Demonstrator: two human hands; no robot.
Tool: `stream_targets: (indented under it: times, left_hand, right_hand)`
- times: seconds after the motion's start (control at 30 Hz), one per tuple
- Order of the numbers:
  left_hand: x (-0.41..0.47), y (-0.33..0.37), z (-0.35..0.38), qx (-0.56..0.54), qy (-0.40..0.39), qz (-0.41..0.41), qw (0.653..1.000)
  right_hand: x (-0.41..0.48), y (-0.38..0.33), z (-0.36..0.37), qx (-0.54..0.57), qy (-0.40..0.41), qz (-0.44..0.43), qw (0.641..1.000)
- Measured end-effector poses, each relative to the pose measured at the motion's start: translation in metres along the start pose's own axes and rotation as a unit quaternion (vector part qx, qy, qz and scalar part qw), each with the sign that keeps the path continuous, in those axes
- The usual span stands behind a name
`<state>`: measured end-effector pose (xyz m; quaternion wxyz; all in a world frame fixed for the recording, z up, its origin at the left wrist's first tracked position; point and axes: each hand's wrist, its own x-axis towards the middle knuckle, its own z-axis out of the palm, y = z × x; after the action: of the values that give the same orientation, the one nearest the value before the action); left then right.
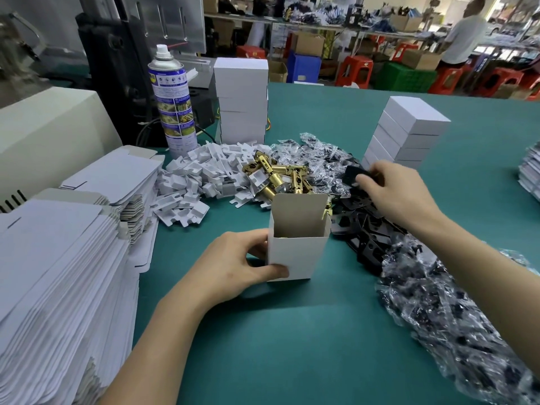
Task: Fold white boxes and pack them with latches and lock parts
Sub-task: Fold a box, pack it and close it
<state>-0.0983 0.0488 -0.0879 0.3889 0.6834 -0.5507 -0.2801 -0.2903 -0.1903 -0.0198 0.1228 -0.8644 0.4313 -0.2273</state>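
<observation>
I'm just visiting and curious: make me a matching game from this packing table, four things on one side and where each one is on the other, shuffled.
Things
1. open white box
2. spray can
3. brass latches
4. black plate

Places
A. pinched in the right hand
B. heaped beside the white plastic pieces
C. upright, held by the left hand
D. standing next to a stack of closed boxes

Pairs: 1-C, 2-D, 3-B, 4-A
</observation>
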Motion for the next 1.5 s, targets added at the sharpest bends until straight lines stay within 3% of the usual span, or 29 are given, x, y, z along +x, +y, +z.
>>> stream_targets:
  times: [0.13,0.23,0.3,0.4,0.5,0.57,1.1,1.33,1.43,1.5]
  left_hand:
    - [0.000,0.000,0.000,0.005,0.001,-0.001,1.000]
    - [0.000,0.000,0.000,0.010,0.003,-0.004,1.000]
    - [0.001,0.000,0.000,0.010,0.003,-0.002,1.000]
    - [0.001,0.000,0.001,0.012,0.004,-0.001,1.000]
    - [0.001,0.000,0.001,0.013,0.003,-0.001,1.000]
    - [0.001,0.000,0.001,0.013,0.003,-0.003,1.000]
    - [0.001,0.001,0.000,0.007,-0.001,-0.006,1.000]
    - [0.001,0.001,0.000,0.021,0.003,-0.010,1.000]
    - [0.002,0.000,0.000,0.019,0.002,-0.005,1.000]
    - [0.001,0.000,0.000,0.016,0.000,0.003,1.000]
  right_hand:
    - [-0.010,-0.026,-0.028,0.220,-0.087,-0.071,0.969]
    - [-0.026,-0.049,-0.048,0.257,-0.130,-0.168,0.943]
    - [-0.038,-0.066,-0.057,0.215,-0.132,-0.233,0.939]
    - [-0.048,-0.089,-0.062,0.028,-0.135,-0.323,0.936]
    - [-0.051,-0.108,-0.060,-0.176,-0.169,-0.345,0.906]
    - [-0.052,-0.117,-0.059,-0.245,-0.184,-0.343,0.888]
    - [-0.052,-0.133,-0.030,-0.371,-0.265,-0.364,0.812]
    - [-0.051,-0.132,-0.033,-0.327,-0.241,-0.375,0.833]
    - [-0.052,-0.127,-0.049,-0.143,-0.207,-0.365,0.896]
    - [-0.045,-0.112,-0.066,-0.006,-0.141,-0.325,0.935]
